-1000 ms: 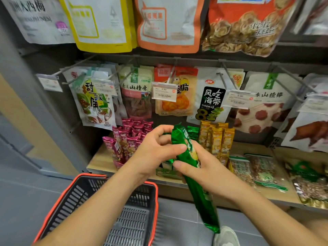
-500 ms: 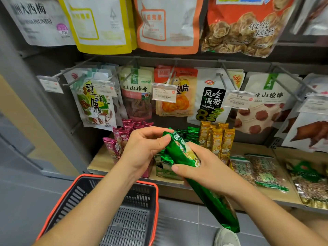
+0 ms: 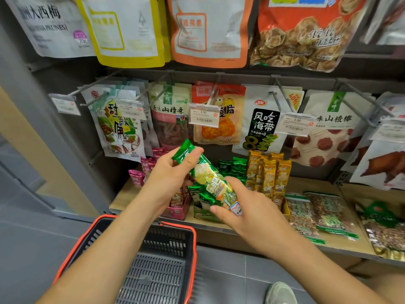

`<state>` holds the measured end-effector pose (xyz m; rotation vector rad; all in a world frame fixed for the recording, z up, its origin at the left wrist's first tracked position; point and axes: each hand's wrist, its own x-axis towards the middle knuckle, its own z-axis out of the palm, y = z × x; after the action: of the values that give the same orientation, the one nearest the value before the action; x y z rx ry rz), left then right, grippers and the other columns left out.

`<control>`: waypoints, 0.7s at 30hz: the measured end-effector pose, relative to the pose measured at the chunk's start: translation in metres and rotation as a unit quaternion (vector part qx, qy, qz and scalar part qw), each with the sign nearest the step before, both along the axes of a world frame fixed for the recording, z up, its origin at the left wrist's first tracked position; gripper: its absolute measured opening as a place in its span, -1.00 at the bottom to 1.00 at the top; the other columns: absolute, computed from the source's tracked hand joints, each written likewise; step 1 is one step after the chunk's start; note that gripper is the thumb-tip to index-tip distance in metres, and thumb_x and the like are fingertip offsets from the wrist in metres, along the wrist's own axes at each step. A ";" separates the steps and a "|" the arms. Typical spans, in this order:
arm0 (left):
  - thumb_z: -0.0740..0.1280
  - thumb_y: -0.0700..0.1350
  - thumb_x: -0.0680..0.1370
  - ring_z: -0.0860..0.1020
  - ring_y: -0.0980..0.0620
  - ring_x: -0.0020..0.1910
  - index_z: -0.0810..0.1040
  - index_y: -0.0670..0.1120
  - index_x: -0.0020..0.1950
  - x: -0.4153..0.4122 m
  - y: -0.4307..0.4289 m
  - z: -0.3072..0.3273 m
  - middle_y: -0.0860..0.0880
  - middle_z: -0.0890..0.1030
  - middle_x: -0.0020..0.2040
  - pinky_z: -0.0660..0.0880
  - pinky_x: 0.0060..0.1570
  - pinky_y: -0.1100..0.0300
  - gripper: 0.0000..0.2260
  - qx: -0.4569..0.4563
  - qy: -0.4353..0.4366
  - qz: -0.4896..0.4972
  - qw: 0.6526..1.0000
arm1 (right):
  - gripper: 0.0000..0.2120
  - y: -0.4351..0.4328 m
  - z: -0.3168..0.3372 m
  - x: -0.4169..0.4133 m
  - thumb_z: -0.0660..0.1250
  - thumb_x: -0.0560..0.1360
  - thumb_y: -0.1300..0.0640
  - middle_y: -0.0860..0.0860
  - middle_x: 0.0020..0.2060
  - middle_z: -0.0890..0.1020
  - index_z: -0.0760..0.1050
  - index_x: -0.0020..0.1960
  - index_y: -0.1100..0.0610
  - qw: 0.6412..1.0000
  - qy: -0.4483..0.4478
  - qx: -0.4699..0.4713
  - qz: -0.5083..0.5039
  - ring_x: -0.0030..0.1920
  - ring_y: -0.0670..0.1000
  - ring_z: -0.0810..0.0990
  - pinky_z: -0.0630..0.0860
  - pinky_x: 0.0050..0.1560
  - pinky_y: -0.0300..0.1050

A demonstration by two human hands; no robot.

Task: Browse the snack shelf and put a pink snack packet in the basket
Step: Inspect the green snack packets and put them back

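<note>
Left hand (image 3: 173,172) and right hand (image 3: 245,207) both pinch the green snack packet (image 3: 210,178) above the basket (image 3: 122,222)

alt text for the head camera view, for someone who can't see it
Two bare hands hold a long green snack packet before a snack shelf, left hand gripping its top end, right hand its lower part. Pink snack packets stand on the shelf behind the left hand; a grey, orange-rimmed basket is below.

Pink packets (image 3: 136,177) sit low under the hanging bags (image 3: 169,119), so access is from the front only, and the left hand (image 3: 173,172) plus green packet (image 3: 210,178) block most of that. Basket (image 3: 171,240) top is wide open.
</note>
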<state>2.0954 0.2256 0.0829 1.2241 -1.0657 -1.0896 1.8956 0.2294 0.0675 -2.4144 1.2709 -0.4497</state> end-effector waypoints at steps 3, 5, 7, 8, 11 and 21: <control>0.45 0.26 0.31 0.64 0.04 -0.17 0.68 -0.02 -0.04 0.002 0.001 -0.001 -0.05 0.69 -0.12 0.55 -0.36 0.22 -0.59 0.014 0.007 0.010 1.000 | -0.38 -0.002 -0.002 0.000 0.16 0.51 -0.33 -0.07 0.06 0.54 0.02 0.46 -0.17 1.000 0.007 -0.025 0.017 -0.02 0.02 0.56 0.53 -0.07 0.02; 0.48 0.18 0.30 0.66 0.04 -0.18 0.68 -0.07 -0.10 0.003 0.000 -0.001 -0.07 0.69 -0.15 0.57 -0.30 0.22 -0.64 0.001 0.052 0.029 0.998 | -0.35 -0.004 -0.001 -0.001 0.16 0.52 -0.32 -0.08 0.12 0.51 -0.02 0.50 -0.19 0.998 -0.016 0.046 0.049 0.03 -0.03 0.53 0.51 0.02 -0.02; 0.49 0.10 0.30 0.66 0.06 -0.21 0.68 -0.08 -0.14 0.002 -0.002 -0.002 -0.06 0.69 -0.20 0.56 -0.30 0.23 -0.71 -0.011 0.095 0.050 0.994 | -0.34 -0.008 0.001 -0.001 0.14 0.50 -0.33 -0.12 0.02 0.56 0.02 0.52 -0.20 0.987 -0.068 0.129 0.072 -0.12 -0.16 0.53 0.48 -0.09 -0.18; 0.49 0.07 0.30 0.65 0.08 -0.25 0.67 -0.08 -0.17 0.001 -0.003 -0.002 -0.04 0.68 -0.22 0.55 -0.33 0.25 -0.74 -0.015 0.125 0.057 0.990 | -0.34 -0.009 0.001 -0.001 0.15 0.48 -0.33 -0.14 -0.06 0.58 0.07 0.51 -0.19 0.978 -0.107 0.161 0.076 -0.21 -0.19 0.53 0.46 -0.16 -0.23; 0.48 0.00 0.30 0.62 0.13 -0.33 0.60 -0.12 -0.12 -0.004 -0.004 0.000 0.01 0.66 -0.27 0.50 -0.42 0.30 -0.74 -0.006 0.207 0.055 0.977 | -0.44 -0.008 0.000 0.001 0.19 0.45 -0.31 -0.13 -0.17 0.62 0.29 0.41 -0.18 0.962 -0.193 0.182 0.070 -0.31 -0.18 0.53 0.44 -0.29 -0.26; 0.49 0.00 0.32 0.66 -0.03 -0.16 0.57 -0.16 -0.01 -0.023 -0.002 -0.010 -0.18 0.69 -0.05 0.58 -0.24 0.16 -0.65 0.037 0.137 -0.038 0.989 | -0.40 -0.005 -0.004 0.005 0.11 0.43 -0.38 -0.21 -0.26 0.61 0.29 0.39 -0.15 0.968 -0.177 0.177 0.036 -0.30 -0.19 0.55 0.45 -0.28 -0.29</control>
<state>2.0726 0.2238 0.0728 1.0607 -0.8732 -1.3251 1.9006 0.2245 0.0630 -1.9680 1.0066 -0.5529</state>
